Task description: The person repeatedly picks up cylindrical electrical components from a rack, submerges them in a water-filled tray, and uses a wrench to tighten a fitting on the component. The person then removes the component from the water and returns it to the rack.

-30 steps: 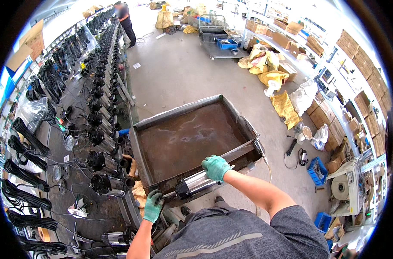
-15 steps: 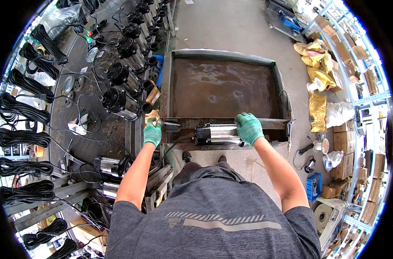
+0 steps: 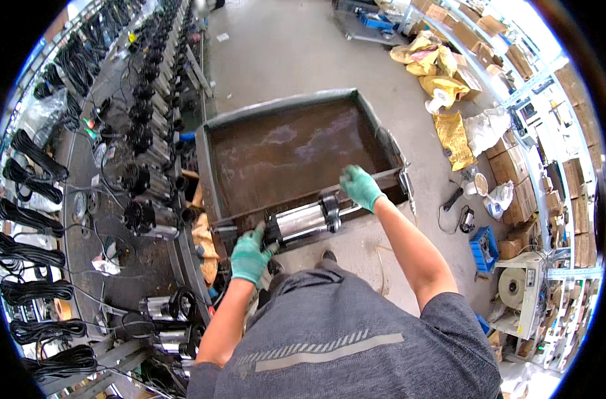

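A silver cylindrical pump [image 3: 300,222] with black ends lies across the near side of a wide metal water tank [image 3: 210,159]. My left hand [image 3: 251,255], in a green glove, is beside the pump's left end with thumb and fingers apart; whether it touches the pump I cannot tell. My right hand [image 3: 361,188], gloved the same way, is above the tank's near crossbar, just beyond the pump's right end. Its fingers are loosely spread, a little blurred, and nothing shows in them. Brown murky water [image 3: 296,146] fills the tank.
Along the left, a dark workbench [image 3: 136,263] carries a long row of similar pumps [image 3: 150,179] and coiled black cables [image 3: 30,249]. On the right floor lie yellow sacks [image 3: 453,139], a blue crate [image 3: 484,249] and cardboard boxes [image 3: 512,176] by shelving.
My right hand has come off the pump's right end, uncovering its black end. My left hand has moved from the tank's left edge to the pump's left end. The view has turned.
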### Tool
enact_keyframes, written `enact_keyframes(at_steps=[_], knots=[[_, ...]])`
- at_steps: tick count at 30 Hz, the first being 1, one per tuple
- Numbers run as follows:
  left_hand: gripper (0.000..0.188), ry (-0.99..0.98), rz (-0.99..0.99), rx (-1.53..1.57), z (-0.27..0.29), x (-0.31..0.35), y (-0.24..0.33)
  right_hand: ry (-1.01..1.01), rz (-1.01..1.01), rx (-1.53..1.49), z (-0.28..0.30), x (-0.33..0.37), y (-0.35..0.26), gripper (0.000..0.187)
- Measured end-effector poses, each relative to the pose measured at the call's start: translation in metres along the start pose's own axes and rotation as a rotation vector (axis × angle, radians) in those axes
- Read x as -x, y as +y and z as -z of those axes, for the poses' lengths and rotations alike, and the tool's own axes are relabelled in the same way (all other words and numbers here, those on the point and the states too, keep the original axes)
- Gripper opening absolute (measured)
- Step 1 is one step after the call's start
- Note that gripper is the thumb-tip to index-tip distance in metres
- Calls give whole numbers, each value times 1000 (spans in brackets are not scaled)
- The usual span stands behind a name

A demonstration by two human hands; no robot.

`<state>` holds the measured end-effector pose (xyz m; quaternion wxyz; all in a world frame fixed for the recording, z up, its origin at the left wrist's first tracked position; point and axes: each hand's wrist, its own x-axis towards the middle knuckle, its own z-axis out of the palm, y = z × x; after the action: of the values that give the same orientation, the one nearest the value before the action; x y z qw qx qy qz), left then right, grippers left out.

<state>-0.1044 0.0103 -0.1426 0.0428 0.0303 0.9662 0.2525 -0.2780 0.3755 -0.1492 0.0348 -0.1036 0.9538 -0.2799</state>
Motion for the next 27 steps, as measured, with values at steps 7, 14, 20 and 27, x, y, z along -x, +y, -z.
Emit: enact_keyframes(at_steps=[7,14,20,27], knots=[[71,-51,84,-217,6,-6,31,-847,-621,-445,28,24,41,55],[74,-98,197,-179,3,-12,36,-888,-806,-813,-1,28,51,31],[74,-116,244,-146,4,-15,39,-870,-352,-750,4,47,54,13],[75,-95,250,-95,4,-16,39,-548,205,476,10,45,29,34]])
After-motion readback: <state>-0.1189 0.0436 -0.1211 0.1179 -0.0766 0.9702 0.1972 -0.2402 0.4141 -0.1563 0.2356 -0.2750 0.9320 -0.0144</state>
